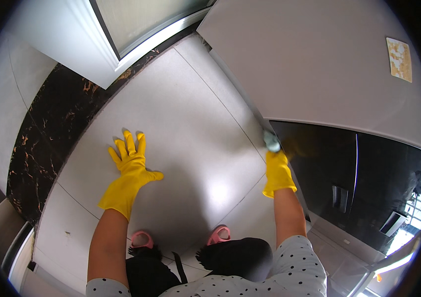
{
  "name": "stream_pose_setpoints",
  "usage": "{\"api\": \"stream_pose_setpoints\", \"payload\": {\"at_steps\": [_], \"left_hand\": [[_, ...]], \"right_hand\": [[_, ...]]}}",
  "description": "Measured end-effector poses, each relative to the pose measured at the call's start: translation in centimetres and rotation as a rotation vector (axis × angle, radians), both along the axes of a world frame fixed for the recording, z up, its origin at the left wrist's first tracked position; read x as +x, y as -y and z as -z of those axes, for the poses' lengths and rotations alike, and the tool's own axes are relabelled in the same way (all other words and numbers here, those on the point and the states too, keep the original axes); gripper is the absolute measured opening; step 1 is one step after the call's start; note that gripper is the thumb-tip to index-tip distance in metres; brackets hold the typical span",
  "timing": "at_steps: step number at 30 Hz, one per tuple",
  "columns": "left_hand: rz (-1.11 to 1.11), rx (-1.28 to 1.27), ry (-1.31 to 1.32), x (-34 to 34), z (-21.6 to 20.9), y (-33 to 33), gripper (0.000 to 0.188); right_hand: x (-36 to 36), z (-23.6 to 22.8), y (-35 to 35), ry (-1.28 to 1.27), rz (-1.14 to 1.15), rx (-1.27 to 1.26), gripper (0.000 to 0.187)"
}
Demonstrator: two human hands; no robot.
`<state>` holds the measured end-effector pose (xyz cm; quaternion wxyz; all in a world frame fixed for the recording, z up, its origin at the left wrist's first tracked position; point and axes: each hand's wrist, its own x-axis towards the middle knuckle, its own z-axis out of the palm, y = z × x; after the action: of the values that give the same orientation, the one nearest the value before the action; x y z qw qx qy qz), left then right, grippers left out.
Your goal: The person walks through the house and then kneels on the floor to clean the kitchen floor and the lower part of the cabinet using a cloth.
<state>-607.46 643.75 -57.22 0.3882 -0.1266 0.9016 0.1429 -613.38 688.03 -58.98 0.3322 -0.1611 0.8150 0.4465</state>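
Observation:
My left hand (132, 173), in a yellow rubber glove, has its fingers spread over the pale grey tiled floor (190, 99). A shadow lies beside it; whether the palm presses on the tiles I cannot tell. On the right, my right hand (278, 174) wears a matching yellow glove and reaches to the foot of a glossy black cabinet (314, 158). A grey-blue cloth (271, 141), bunched up, shows at its far end, low against the cabinet's base. The fingers round the cloth are mostly hidden.
A large grey panel (309, 59) with a small patterned card (399, 59) rises at the upper right. Black marble edging (57, 114) curves along the left, by a white door frame (84, 44). Pink slippers (142, 239) are on my feet, close below my hands.

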Motion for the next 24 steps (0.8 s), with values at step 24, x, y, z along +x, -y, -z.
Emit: {"api": "stream_pose_setpoints", "payload": {"at_steps": [24], "left_hand": [[0.040, -0.030, -0.046, 0.5, 0.1, 0.0, 0.149]], "right_hand": [[2.7, 2.5, 0.3, -0.853, 0.991, -1.479, 0.025]]}}
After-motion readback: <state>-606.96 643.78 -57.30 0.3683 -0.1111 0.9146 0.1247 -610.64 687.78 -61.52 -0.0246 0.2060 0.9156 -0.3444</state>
